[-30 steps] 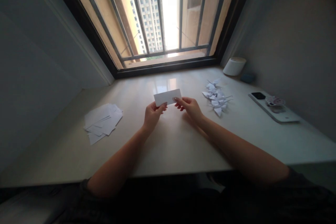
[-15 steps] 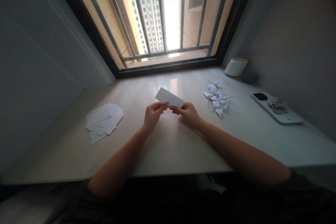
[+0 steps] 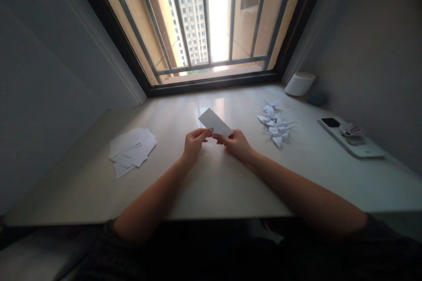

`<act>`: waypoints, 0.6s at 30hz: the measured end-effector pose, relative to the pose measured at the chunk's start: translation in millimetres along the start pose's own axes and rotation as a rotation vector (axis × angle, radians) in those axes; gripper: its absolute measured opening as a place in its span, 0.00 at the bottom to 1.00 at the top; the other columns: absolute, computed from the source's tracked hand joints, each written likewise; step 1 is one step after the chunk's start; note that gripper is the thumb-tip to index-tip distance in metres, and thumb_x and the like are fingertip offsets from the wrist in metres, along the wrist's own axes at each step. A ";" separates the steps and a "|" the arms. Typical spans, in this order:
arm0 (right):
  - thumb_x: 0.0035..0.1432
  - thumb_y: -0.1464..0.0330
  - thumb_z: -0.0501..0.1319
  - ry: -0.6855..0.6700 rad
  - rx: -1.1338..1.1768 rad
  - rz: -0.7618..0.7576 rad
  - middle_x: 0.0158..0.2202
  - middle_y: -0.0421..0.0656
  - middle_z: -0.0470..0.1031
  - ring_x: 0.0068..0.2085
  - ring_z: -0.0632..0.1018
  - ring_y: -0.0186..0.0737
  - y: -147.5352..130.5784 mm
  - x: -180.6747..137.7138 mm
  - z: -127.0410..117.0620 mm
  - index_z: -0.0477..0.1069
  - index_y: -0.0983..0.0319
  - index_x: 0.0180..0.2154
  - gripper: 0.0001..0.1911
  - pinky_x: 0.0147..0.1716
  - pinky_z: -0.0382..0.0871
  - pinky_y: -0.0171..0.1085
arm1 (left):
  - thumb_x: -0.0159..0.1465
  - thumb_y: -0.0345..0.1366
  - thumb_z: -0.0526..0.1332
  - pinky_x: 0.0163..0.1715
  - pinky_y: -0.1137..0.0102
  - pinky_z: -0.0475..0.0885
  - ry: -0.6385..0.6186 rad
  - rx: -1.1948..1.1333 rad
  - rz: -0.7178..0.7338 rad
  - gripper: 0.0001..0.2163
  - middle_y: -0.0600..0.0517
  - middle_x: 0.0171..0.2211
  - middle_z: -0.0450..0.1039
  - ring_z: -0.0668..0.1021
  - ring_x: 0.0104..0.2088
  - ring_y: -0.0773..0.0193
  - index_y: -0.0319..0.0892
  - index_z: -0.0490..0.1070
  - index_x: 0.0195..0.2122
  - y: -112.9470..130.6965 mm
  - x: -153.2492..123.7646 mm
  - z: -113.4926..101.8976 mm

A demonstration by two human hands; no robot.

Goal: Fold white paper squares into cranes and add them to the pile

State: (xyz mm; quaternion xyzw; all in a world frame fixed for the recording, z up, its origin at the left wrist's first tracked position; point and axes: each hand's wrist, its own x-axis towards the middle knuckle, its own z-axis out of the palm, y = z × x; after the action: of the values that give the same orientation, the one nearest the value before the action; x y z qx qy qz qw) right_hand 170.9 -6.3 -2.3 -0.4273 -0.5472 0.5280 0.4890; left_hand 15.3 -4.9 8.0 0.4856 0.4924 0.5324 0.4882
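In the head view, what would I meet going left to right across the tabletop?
Pile of white papers → left hand → right hand (both hold one small white sheet) → folded paper pieces → phone

From my end, I see the white paper (image 3: 216, 122) has turned clockwise (most of it early), right end toward the bench's (image 3: 227, 193) near edge; the right hand's (image 3: 239, 142) fingers (image 3: 220, 138) have drawn closer to the left hand (image 3: 194, 142).
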 end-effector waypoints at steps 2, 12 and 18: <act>0.42 0.54 0.69 -0.006 -0.003 0.002 0.22 0.44 0.76 0.25 0.75 0.38 -1.4 -0.2 1.1 0.76 0.64 0.25 0.19 0.28 0.67 0.37 | 0.49 0.46 0.68 0.30 0.71 0.66 0.020 -0.021 -0.009 0.12 0.49 0.26 0.75 0.75 0.30 0.64 0.41 0.77 0.26 0.2 2.6 -1.0; 0.43 0.55 0.69 -0.037 -0.084 -0.002 0.22 0.43 0.77 0.23 0.74 0.37 9.9 -3.9 1.3 0.77 0.64 0.24 0.18 0.24 0.64 0.35 | 0.47 0.47 0.69 0.34 0.72 0.66 0.225 -0.190 -0.075 0.16 0.49 0.35 0.77 0.77 0.38 0.62 0.43 0.77 0.33 11.2 21.7 -24.1; 0.44 0.54 0.68 -0.087 -0.130 -0.024 0.22 0.44 0.77 0.24 0.74 0.39 17.8 -6.0 3.1 0.77 0.64 0.24 0.18 0.25 0.65 0.36 | 0.51 0.50 0.66 0.36 0.72 0.67 0.421 -0.209 -0.062 0.18 0.49 0.48 0.75 0.76 0.45 0.62 0.46 0.75 0.39 19.3 33.1 -45.9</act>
State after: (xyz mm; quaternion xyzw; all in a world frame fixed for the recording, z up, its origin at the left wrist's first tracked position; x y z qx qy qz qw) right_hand 167.9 -11.3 -20.5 -0.4283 -0.6059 0.5037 0.4423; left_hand -33.0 25.1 26.4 0.2954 0.5401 0.6549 0.4384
